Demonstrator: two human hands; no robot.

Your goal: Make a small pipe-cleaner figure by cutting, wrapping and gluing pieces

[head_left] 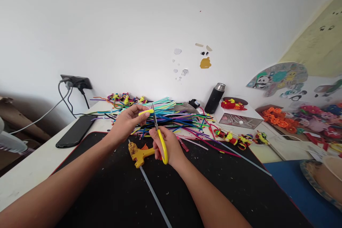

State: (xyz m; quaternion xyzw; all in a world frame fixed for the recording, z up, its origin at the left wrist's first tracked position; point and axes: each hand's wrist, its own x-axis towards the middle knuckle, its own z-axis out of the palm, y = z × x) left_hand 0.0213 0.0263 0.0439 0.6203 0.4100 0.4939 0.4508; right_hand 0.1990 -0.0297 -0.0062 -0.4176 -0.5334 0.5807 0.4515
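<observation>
To the left of the left grip (129, 118), a black phone (75, 131) lies on the white worktop (40, 172), with a black wall socket (76, 81) full of plugs behind it. Beyond the right grip (171, 146), to its right, a black bottle (214, 99) stands beside a white box (254, 114), and a golden sticker (205, 63) marks the wall (133, 25) above.

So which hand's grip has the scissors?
The right hand's grip. It's around the handles of the scissors, while the left hand's grip pinches a small yellow piece.
</observation>
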